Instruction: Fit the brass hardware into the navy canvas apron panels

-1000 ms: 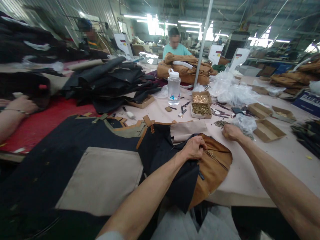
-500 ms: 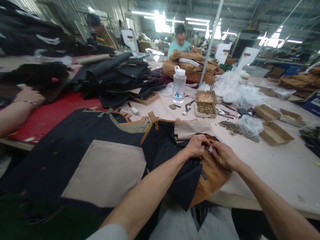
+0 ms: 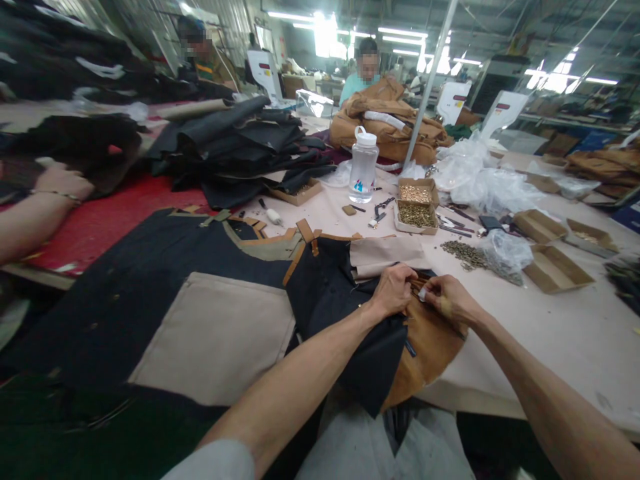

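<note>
A dark garment [image 3: 340, 293] with a tan-brown lining [image 3: 430, 350] and large beige pockets [image 3: 220, 337] lies over the table's near edge. My left hand [image 3: 395, 291] is closed, its fingertips gripping the garment where dark cloth meets brown lining. Close to its right, my right hand [image 3: 453, 300] pinches at the same gathered folds. Something small and white [image 3: 423, 294] shows at the right fingertips; whether it is a wrap or a separate piece I cannot tell. The fingers hide the exact spot they grip.
Beyond the garment stand a water bottle [image 3: 363, 167], boxes of small metal pieces [image 3: 417, 215], loose metal pieces [image 3: 463, 253] and open cardboard boxes [image 3: 557, 270]. Dark fabric [image 3: 240, 143] is piled back left. Another person's hand [image 3: 63, 181] is at the left, and others work behind.
The view has shifted slightly. Both my hands stay at the same folds of the garment, with small finger movements. The co-worker's hand at the left is nearly unchanged.
</note>
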A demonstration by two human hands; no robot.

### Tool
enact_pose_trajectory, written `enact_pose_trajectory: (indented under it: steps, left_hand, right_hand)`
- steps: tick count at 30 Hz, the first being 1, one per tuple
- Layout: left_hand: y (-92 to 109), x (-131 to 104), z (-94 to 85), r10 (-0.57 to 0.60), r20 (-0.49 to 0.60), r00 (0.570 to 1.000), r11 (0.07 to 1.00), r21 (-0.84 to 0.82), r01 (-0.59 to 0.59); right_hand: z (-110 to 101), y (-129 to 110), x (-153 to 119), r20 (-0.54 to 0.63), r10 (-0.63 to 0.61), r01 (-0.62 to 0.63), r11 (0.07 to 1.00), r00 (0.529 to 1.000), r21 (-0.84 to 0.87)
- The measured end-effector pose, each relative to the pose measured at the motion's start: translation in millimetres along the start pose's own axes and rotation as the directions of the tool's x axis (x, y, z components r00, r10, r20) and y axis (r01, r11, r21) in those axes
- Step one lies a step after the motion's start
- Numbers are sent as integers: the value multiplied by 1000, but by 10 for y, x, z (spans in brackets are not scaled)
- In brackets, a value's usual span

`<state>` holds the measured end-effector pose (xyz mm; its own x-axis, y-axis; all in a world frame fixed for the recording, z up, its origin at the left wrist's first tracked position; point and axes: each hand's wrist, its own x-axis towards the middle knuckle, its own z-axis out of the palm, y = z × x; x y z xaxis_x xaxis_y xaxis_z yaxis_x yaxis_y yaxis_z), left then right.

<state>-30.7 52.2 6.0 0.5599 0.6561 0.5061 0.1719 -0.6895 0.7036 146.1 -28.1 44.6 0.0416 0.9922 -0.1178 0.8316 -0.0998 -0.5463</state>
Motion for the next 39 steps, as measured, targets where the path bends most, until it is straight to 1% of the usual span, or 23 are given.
enact_pose_trajectory:
  steps: [6,10,16,20,24,28,30,33,34,36,38,39]
  left_hand:
    - [4,-5,-5,4,-6,1000,1000,5,-4]
    - [15,-10,-9,-23,-15,1000,1000,3,23]
    - [22,-9,-17,-34,-35,999,999,-14,34]
    - [10,-7,-20,-39,-24,999,999,-15,38]
    - [-6,-5,-4,-25,-24,999,1000,-16,25]
    - [-5,10,7,-11,-14,1000,1000,-24,11]
    - [5,18,2,-19,-4,1000,1000,-14,19]
    - [20,25,-16,-19,4,1000,1000,2,19]
    - [22,25,-22,-8,8,1000,1000,7,8]
    - [21,26,-30,22,13,1000,999,24,-22]
    - [15,24,-31,44,16,999,998,46,-44]
    - [11,23,-28,49,19,999,997,58,-50]
  right_hand:
    - [-129,0,192,113,93,-105,989,989,101]
    - [-169,52,345,236,170,-216,959,957,185]
    - [-266,28,430,363,125,-226,941,923,252]
    - [-296,4,467,396,145,-234,954,907,187]
    - [-281,-5,544,396,214,-260,963,893,67]
    - [-279,-6,637,364,288,-281,957,886,-73]
    - [-279,-8,666,364,303,-288,953,881,-95]
    - [-272,-18,653,376,291,-297,954,880,-44]
    - [-271,-21,623,369,272,-289,957,889,-9]
    - [-281,-13,507,320,200,-234,970,926,69]
    - [-308,33,295,203,102,-136,978,974,159]
    - [-323,76,154,105,71,-90,977,992,193]
